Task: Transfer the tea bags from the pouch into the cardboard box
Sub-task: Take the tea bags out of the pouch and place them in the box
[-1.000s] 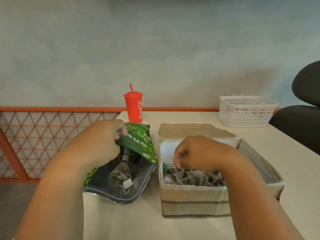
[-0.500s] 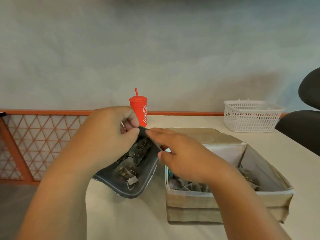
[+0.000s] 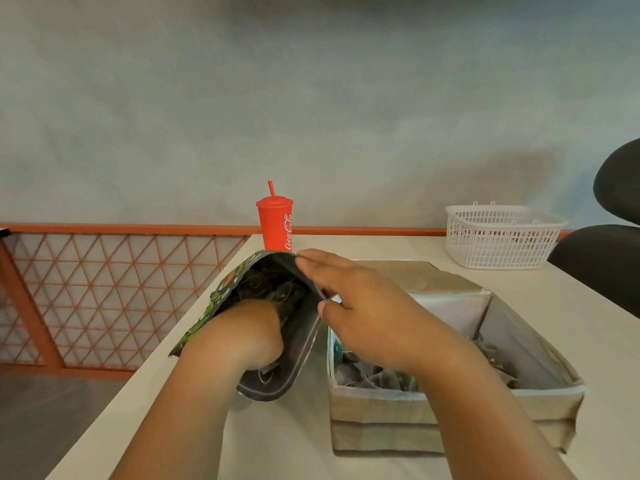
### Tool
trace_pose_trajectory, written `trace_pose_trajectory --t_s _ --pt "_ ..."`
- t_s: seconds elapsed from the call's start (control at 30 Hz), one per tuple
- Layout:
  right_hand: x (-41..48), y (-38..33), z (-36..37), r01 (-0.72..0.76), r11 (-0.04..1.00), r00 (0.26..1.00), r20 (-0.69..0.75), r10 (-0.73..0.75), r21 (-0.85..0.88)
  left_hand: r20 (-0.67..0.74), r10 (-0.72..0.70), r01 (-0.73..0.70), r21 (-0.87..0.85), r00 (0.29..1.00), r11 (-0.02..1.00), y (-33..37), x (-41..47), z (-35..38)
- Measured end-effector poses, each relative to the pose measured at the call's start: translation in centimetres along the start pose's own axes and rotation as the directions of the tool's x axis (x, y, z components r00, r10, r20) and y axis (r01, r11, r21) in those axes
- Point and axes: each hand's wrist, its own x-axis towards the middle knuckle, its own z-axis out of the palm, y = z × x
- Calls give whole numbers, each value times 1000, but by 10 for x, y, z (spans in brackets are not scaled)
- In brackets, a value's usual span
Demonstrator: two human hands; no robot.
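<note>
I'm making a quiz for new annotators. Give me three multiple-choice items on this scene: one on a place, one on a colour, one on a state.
1. Where is the left hand?
A) inside the pouch
B) raised overhead
C) in the person's lap

2. What colour is the cup with the straw?
A) blue
B) white
C) red

3. How is the cardboard box?
A) taped shut
B) open, with tea bags inside
C) upside down

Answers: 1 A, the wrist vanishes into the pouch's mouth; 2 C, body, lid and straw are red; 3 B, its top is open and bags lie inside.
</note>
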Motion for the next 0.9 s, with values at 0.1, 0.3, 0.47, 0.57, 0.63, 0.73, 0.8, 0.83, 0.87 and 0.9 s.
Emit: trace_pose_trajectory --t_s 0.1,0.3,0.47,0.57,0.63,0.73,0.8,0.83,0.87,0.9 --pt "0 1 -2 -1 1000 1000 1 1 -1 -34 -1 1 1 999 1000 -2 -4 -2" --pt "0 4 -2 -7 1000 1000 -3 7 10 -177 126 -146 -105 976 984 3 -22 -17" --pt "0 4 -3 -16 999 1000 -8 16 29 -311 259 -327 -189 914 926 3 -52 -36" --pt "1 2 -2 -4 998 1000 17 3 61 -459 267 -448 -349 847 823 0 -73 -48" --pt "0 0 -2 -11 998 998 67 6 68 -543 260 -528 -426 799 735 -4 -79 -52" --pt "-6 -6 -6 -57 996 984 171 44 69 -608 233 -593 -498 759 633 -7 -79 -53" --pt "-8 -8 -5 -89 995 973 220 76 48 -635 212 -604 -500 743 621 -6 -75 -52" --pt "-7 -8 -3 -116 992 963 251 99 55 -646 203 -607 -495 736 622 -4 -74 -51" --pt "-7 -9 -3 -139 989 954 276 118 56 -655 198 -609 -490 729 624 -3 -73 -51" --pt "-7 -9 -2 -143 989 945 303 125 39 -663 193 -612 -487 724 624 -1 -72 -51"
